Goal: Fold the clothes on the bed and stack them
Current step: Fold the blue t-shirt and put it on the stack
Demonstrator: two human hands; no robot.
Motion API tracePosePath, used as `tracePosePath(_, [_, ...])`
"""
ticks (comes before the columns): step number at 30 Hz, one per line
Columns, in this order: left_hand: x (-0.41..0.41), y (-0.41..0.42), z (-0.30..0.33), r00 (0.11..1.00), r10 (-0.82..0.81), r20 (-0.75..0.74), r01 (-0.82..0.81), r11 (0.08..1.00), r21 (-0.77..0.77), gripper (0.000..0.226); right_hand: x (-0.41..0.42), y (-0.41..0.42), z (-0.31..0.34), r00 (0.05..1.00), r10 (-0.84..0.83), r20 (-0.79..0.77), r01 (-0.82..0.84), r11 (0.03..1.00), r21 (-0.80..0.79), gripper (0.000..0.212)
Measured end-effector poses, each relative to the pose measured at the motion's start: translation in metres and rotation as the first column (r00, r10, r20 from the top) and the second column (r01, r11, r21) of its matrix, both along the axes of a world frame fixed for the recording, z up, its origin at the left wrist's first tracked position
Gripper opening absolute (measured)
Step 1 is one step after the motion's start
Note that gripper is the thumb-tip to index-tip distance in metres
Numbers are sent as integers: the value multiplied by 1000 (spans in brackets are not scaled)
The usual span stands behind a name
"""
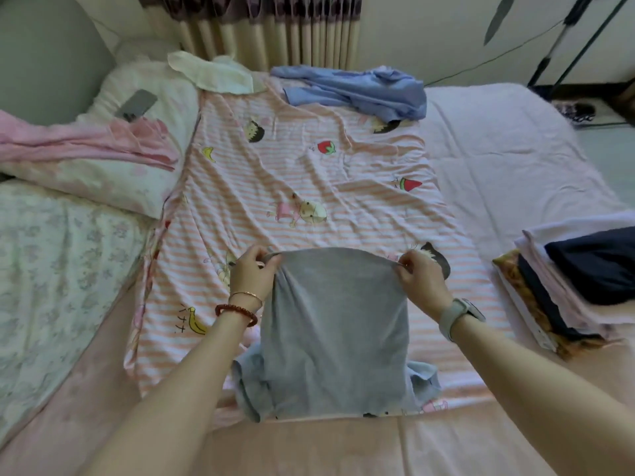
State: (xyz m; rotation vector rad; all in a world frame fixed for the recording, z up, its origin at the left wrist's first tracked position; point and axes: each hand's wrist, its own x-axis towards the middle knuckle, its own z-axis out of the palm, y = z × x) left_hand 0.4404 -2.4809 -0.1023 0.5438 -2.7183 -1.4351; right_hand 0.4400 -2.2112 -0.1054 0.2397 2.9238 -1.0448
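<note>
A grey garment lies partly folded on the striped cartoon blanket near the bed's front edge. My left hand pinches its far left corner. My right hand pinches its far right corner. The far edge is stretched between both hands. A blue garment lies crumpled at the far side of the blanket. A stack of folded clothes sits at the right, with a dark navy piece on top.
A pillow at the left carries pink clothing and a phone. A pale cloth lies near the curtain. The bed's right half is covered by a lilac sheet.
</note>
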Motion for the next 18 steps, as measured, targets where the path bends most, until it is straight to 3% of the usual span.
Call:
tracePosePath(5, [-73,20,134,924,143,-355,-50,965,257,32,-62,5,131,910,-195,-366,148,977,-152,12])
tracePosePath(10, [-95,26,243,760,221,-611,36,924,380,30,-78,14,225,746,-287,-600,116,944,-308,9])
tracePosePath(14, [-69,26,233,688,247,-682,19,934,358,29,-61,16,214,688,-278,-670,55,941,-334,3])
tracePosePath(18, [-24,20,148,803,146,-578,-3,971,240,21,-14,20,135,771,-189,-608,54,971,-234,4])
